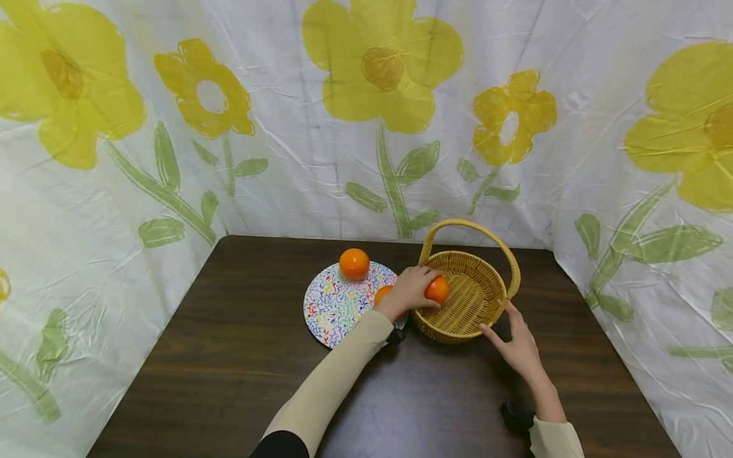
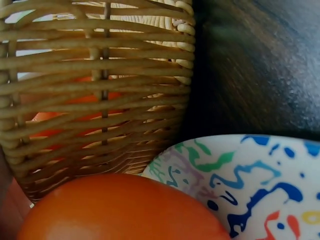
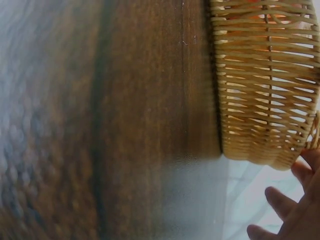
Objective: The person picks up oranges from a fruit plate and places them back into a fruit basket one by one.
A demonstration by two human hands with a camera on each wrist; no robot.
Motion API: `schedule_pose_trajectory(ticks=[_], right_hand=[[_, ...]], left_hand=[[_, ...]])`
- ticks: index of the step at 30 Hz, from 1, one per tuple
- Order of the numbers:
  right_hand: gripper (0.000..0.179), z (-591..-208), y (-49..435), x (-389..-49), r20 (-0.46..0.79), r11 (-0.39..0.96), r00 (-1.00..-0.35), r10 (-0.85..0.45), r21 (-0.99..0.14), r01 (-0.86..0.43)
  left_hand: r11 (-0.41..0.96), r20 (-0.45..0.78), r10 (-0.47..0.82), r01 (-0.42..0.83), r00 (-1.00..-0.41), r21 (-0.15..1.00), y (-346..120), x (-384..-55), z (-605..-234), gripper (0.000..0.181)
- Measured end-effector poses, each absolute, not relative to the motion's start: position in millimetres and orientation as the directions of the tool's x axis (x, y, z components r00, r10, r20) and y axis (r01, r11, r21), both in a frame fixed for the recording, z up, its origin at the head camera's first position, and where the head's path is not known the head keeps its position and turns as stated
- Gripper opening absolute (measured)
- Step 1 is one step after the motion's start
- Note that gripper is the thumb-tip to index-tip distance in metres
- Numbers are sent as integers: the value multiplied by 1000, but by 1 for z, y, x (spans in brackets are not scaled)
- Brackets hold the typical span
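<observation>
My left hand (image 1: 408, 292) grips an orange (image 1: 438, 290) just inside the left rim of a woven wicker basket (image 1: 445, 333). That orange shows through the weave in the left wrist view. Spread thumb and fingers of my right hand (image 1: 520, 346) touch the basket's right side near the foot of its handle (image 1: 513, 270). In the right wrist view, two fingers (image 3: 281, 202) stand out away from the weave. A second orange (image 2: 125, 210) lies on the patterned plate (image 1: 338, 312), partly hidden behind my left wrist. Another orange (image 1: 354, 264) sits at the plate's far edge.
The plate and basket stand side by side on a dark wooden table (image 1: 229, 343), with the plate on the left. A white curtain (image 1: 286, 184) with yellow flowers hangs behind the table and along both sides. The basket's handle arches upright over it.
</observation>
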State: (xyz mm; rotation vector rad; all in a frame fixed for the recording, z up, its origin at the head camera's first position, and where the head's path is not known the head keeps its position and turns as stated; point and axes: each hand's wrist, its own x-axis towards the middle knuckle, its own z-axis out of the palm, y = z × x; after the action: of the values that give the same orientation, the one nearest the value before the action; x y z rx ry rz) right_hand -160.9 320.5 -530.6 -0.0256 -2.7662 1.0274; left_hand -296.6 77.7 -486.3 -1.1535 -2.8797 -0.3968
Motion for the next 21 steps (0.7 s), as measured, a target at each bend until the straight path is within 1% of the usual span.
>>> schedule_pose_trajectory(ticks=[5,9,21], right_hand=[[76,-532,319,-160,182,758,-980,80,-650,-59],[77,-532,318,-160,181,757,-980,79,-651,-59],[77,-529,319,-160,170,753,-983,75,-656,-56]], left_hand=[[702,64,669,658,-741,273,77,-295,-485,76],[701,54,673,660,-737,270,77,-295,-484,77],[678,106,682,679,-724,281,74,-292,-480,76]])
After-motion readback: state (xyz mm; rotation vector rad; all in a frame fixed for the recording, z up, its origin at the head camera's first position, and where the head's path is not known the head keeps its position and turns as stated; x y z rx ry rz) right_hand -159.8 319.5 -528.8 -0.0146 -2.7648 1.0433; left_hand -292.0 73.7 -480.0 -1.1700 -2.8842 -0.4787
